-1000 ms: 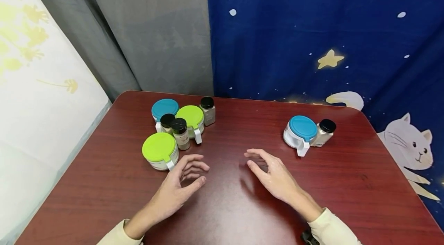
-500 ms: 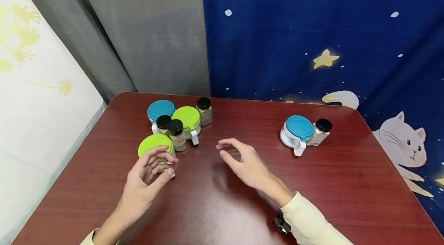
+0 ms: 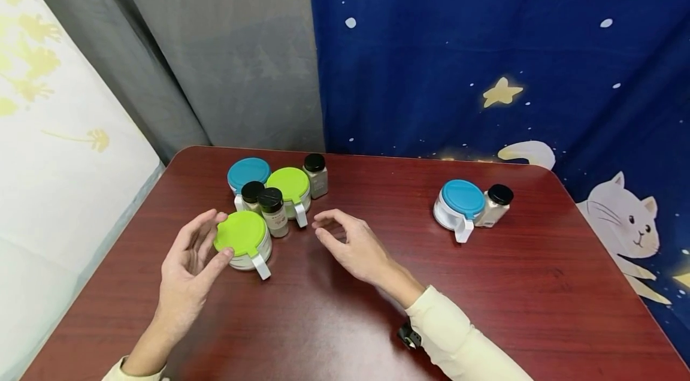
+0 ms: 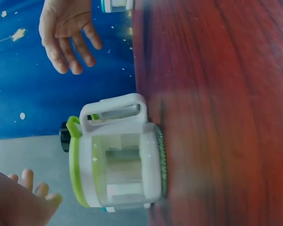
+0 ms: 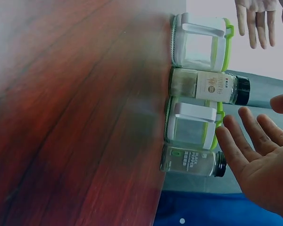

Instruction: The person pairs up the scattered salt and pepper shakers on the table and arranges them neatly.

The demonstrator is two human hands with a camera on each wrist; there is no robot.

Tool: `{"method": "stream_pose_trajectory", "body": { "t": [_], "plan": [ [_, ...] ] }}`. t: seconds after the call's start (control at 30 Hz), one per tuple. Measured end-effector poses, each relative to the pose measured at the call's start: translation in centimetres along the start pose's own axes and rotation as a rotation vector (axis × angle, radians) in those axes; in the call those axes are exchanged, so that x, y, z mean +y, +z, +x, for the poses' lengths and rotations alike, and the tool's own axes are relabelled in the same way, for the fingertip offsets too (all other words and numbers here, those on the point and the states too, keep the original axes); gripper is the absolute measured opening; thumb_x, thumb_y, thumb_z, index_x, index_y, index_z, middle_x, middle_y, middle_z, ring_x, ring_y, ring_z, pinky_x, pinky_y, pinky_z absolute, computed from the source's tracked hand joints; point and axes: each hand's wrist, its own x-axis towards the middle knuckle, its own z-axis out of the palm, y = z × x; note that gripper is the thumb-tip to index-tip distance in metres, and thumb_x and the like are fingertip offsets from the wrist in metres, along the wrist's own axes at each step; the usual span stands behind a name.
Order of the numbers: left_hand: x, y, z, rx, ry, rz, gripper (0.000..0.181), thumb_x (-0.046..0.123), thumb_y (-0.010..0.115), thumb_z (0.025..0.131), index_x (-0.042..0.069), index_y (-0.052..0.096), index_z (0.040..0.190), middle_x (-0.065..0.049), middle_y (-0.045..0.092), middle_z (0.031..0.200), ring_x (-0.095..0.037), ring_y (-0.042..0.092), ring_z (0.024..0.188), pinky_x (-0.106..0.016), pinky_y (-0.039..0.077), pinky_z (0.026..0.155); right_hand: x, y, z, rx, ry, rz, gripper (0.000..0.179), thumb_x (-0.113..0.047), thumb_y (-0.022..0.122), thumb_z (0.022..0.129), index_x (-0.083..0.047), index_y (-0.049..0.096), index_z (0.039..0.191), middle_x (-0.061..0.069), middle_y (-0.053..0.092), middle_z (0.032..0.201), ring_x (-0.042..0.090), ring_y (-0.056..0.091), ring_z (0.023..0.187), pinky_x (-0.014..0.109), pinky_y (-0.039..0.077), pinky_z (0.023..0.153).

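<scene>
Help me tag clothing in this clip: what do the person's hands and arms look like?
The left hand and right hand are bare, with no gloves. Both arms wear cream sleeves; only the cuff of the left sleeve shows, but more of the right sleeve. A small black device sits under the right cuff. No sleeve markings show.
</scene>
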Motion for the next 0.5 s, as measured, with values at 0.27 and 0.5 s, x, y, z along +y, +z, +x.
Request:
{"method": "stream_pose_trajectory", "body": {
  "t": [0.27,0.5],
  "plan": [
    [-0.2,-0.3,-0.1,0.158,-0.183,0.252,0.075,-0.027,0.064,0.082,-0.001,0.041,0.149,-0.016,0.046,0.147,-0.023,0.040,0.139,-0.025,0.033,0.111,-0.2,1.4,2.3,-0.006,0.026,0.041,0.026,-0.016,0.063,0.102,-0.003,0.065,0.124,0.005,0.068,0.115,0.012,0.064,0.105,0.032,0.053,0.090],
    [-1.0,-0.4,-0.5,0.031,-0.392,0.521,0.107,0.001,0.082,0.083,0.010,0.010,0.162,-0.013,0.020,0.163,-0.033,0.019,0.149,-0.045,0.020,0.119,0.2,2.5,3.6,0.025,-0.054,0.039,0.045,-0.011,0.066,0.098,-0.002,0.052,0.141,0.011,0.058,0.135,0.026,0.059,0.118,0.045,0.049,0.099]
  ]
}}
